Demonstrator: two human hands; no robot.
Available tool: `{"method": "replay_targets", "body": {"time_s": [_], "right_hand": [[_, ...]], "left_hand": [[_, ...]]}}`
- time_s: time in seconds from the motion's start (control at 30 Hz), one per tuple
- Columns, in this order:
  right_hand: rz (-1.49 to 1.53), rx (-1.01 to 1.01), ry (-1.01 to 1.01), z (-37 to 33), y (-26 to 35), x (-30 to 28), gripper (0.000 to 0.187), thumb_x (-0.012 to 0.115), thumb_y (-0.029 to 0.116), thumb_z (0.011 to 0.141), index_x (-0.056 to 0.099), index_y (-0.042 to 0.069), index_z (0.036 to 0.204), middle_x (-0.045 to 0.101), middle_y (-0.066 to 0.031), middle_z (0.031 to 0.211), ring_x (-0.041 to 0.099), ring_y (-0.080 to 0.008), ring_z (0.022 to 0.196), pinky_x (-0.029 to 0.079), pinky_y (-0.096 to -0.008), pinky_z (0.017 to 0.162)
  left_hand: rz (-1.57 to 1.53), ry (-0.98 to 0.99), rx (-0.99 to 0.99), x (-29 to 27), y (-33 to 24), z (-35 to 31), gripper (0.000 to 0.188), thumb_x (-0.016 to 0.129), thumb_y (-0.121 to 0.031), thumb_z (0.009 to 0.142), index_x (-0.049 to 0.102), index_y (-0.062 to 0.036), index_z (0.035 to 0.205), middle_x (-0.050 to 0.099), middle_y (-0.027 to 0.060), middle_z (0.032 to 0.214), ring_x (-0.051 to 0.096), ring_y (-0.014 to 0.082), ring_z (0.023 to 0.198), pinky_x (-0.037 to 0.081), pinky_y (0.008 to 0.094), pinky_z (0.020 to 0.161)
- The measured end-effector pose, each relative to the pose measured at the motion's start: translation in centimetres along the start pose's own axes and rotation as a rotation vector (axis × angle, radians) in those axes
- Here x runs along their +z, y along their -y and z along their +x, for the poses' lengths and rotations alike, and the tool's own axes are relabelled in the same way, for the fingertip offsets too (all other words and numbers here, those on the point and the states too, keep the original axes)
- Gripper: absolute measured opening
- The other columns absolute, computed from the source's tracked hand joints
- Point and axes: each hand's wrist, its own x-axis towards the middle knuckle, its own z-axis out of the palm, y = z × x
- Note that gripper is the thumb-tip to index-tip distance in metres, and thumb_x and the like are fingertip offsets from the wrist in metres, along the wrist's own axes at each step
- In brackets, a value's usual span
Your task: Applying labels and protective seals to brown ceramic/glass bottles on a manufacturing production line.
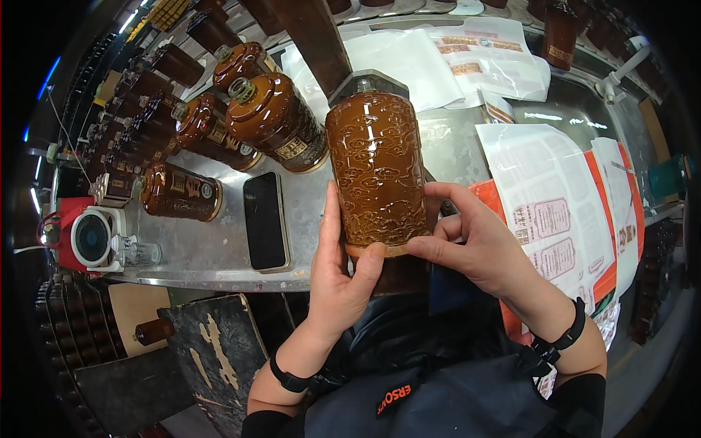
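Head view, bottle: an embossed amber-brown bottle (376, 168) lies lengthwise over the front edge of a metal worktable (212, 248), long axis running away from the person, dark capped neck pointing far, flat base pointing back toward the body
Head view, left hand: the left hand (343, 266) comes up from the lower edge, palm against the bottle's left flank, fingers extended along its side, thumb hooked under the base rim; partly closed, gripping
Head view, right hand: the right hand (471, 244) reaches in from the lower right, wrist bent, thumb pressed at the base rim, fingers curled round the bottle's right side; partly closed, sharing the hold
Head view, surroundings: a black phone (265, 220) lies flat just left of the bottle; more brown bottles (274, 117) lie on their sides beyond it; printed label sheets (562, 212) spread to the right; a small red-and-white fan (84, 237) stands at the table's left edge
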Motion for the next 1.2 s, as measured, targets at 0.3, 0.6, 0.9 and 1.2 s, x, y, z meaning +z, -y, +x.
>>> {"method": "replay_targets", "body": {"time_s": [0.3, 0.6, 0.9, 1.2], "right_hand": [[-0.038, 0.000, -0.020, 0.1, -0.1, 0.2, 0.066, 0.080, 0.024, 0.083, 0.043, -0.002, 0.132, 0.058, 0.0018, 0.062, 0.048, -0.0024, 0.056, 0.036, -0.0207, 0.053], [-0.048, 0.103, 0.014, 0.0, 1.2, 0.1, 0.068, 0.077, 0.012, 0.085, 0.037, 0.001, 0.139, 0.057, 0.0032, 0.069, 0.051, -0.0025, 0.066, 0.039, -0.0189, 0.062], [-0.043, 0.096, 0.028, 0.1, 1.1, 0.0, 0.067, 0.077, 0.013, 0.085, 0.037, 0.002, 0.138, 0.057, 0.0031, 0.070, 0.052, -0.0026, 0.067, 0.040, -0.0190, 0.062], [-0.063, 0.085, 0.019, 0.0, 1.2, 0.1, 0.066, 0.077, 0.011, 0.085, 0.038, 0.002, 0.138, 0.058, 0.0026, 0.071, 0.053, -0.0028, 0.067, 0.040, -0.0188, 0.062]], "left_hand": [[0.222, -0.161, 0.249, -1.6, 1.7, -2.4, 0.062, 0.051, -0.014, 0.100, 0.023, 0.0069, 0.151, 0.040, 0.0226, 0.148, 0.049, 0.0267, 0.131, 0.035, 0.0358, 0.110], [0.953, -0.044, 0.736, -2.8, 1.9, -4.1, 0.033, 0.053, -0.020, 0.099, 0.061, 0.0042, 0.121, 0.060, 0.0297, 0.122, 0.059, 0.0481, 0.114, 0.053, 0.0480, 0.093], [1.162, 0.003, 0.852, -2.7, 1.6, -3.7, 0.029, 0.064, -0.022, 0.092, 0.068, -0.0028, 0.113, 0.063, 0.0240, 0.115, 0.062, 0.0402, 0.111, 0.058, 0.0417, 0.085], [1.238, 0.021, 0.893, -2.4, 1.3, -3.4, 0.026, 0.070, -0.025, 0.088, 0.074, -0.0071, 0.106, 0.064, 0.0220, 0.113, 0.062, 0.0342, 0.108, 0.059, 0.0371, 0.080]]}}
